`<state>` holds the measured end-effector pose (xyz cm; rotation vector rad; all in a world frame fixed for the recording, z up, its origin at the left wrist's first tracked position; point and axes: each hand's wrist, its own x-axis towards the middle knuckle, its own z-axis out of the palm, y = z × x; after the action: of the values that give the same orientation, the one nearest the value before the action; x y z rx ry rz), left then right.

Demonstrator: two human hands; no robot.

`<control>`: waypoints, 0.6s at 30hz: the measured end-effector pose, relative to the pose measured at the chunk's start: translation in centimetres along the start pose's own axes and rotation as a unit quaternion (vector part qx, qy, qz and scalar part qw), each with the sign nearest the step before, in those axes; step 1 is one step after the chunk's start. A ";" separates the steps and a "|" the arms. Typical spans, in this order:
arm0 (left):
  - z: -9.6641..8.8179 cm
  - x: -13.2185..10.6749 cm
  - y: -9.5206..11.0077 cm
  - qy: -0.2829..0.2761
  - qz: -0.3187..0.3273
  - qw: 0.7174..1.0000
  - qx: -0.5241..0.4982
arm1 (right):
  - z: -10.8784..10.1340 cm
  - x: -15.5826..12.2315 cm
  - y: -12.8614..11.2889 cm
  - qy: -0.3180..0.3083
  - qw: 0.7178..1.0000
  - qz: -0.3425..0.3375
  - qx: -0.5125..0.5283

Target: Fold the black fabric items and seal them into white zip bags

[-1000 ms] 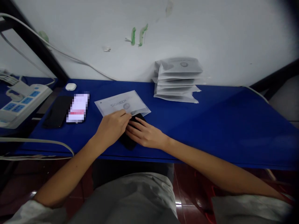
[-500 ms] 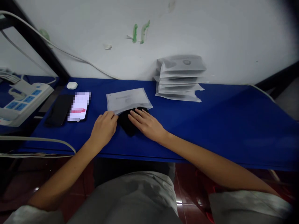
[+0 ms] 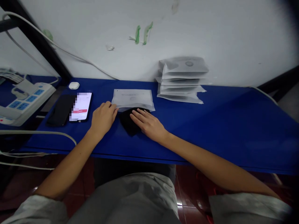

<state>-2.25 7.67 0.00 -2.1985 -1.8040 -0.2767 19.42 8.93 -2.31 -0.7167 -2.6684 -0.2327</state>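
A frosted plastic bag (image 3: 133, 97) lies flat on the blue table, its near edge towards me. My left hand (image 3: 104, 116) is closed, with its fingertips pinching the bag's near left corner. Just below the bag's edge lies a folded black cloth-like item (image 3: 128, 123); its far end meets the bag, and I cannot make out whether it reaches inside. My right hand (image 3: 149, 125) rests on this black item with fingers stretched out flat, covering its right part.
A stack of filled frosted bags (image 3: 183, 81) stands against the wall. On the left lie a dark phone (image 3: 60, 110), a lit phone (image 3: 81, 107) and a white earbud case (image 3: 74, 85). A power strip (image 3: 28, 102) and cables sit at the far left of the table (image 3: 221, 130).
The frosted bag has turned slightly and now lies straighter, its left side moved up and to the right. My left hand has moved up a little with its corner. My right hand stays on the black item.
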 end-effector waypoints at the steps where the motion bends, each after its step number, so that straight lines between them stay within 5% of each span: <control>1: 0.1 0.2 0.0 -0.014 0.003 1.000 0.003 | 0.1 0.0 0.0 0.004 1.000 0.004 0.004; 10: -1.2 -0.7 1.3 -0.066 0.048 0.997 -0.008 | 0.6 0.0 0.3 0.041 0.997 0.061 0.019; 18: -2.8 -2.1 2.4 -0.056 -0.030 0.997 -0.047 | 0.0 0.8 -0.6 -0.014 0.999 0.020 -0.046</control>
<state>-0.27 4.36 1.75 -2.2691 -1.9558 -0.2614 18.44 8.77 -2.07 -0.8077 -2.6819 -0.3401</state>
